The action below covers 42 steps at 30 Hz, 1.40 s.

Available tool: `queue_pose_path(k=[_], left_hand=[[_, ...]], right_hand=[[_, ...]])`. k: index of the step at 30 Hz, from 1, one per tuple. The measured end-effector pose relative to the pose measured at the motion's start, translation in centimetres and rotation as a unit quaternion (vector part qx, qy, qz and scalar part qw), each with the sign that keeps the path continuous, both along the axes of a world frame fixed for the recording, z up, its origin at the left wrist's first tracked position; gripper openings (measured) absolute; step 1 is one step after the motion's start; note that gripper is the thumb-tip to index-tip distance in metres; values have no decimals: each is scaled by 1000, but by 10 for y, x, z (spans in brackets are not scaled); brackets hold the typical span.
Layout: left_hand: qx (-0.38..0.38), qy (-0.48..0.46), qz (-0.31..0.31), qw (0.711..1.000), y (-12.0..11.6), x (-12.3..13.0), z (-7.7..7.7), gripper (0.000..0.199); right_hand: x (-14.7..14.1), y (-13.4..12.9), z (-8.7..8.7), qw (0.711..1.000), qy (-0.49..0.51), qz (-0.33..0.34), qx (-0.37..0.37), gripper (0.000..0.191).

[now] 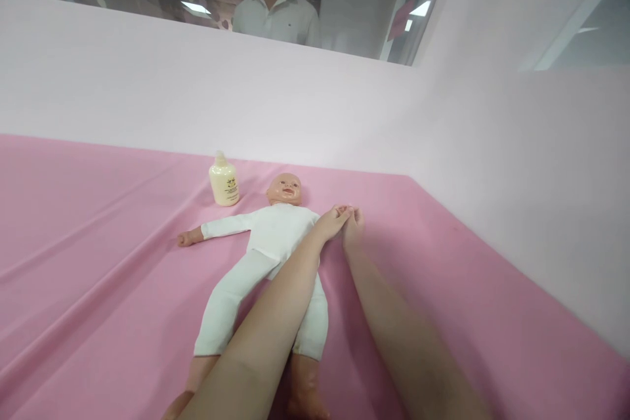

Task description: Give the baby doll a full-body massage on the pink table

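A baby doll (279, 233) in a white cloth suit lies on its back, head away from me, on a pink sheet (123, 230). Its arm on the left side is stretched out on the sheet. The other arm runs under my left hand (335, 221), which is closed around its end. My right hand (353, 226) is closed too, its fingertips meeting those of the left at the doll's hand. That small hand is mostly hidden by my fingers. My left forearm crosses over the doll's body and legs.
A pale yellow pump bottle (224, 182) stands upright left of the doll's head. White walls (147, 85) border the padded surface at the back and right. Behind a window (354, 6) at the top, a person in a white collared shirt (275, 16) is visible.
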<state>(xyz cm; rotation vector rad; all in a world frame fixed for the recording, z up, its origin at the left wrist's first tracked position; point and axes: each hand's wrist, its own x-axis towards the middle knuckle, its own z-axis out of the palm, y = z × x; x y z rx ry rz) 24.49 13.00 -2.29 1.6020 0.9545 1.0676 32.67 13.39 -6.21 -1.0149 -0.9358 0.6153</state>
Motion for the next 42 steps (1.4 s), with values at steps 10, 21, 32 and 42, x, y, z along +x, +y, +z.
queue_pose_path(k=[10, 21, 32, 42], left_hand=[[35, 148, 13, 988, 10, -4, -7, 57], [21, 186, 42, 981, 10, -6, -4, 69], [8, 201, 60, 978, 12, -8, -3, 78], [67, 188, 50, 979, 5, -6, 0, 68]], right_hand=[[7, -12, 8, 997, -55, -35, -43, 36], [4, -24, 16, 982, -189, -30, 1, 37], [6, -25, 12, 968, -249, -27, 9, 31], [7, -19, 5, 983, -175, -24, -50, 41]])
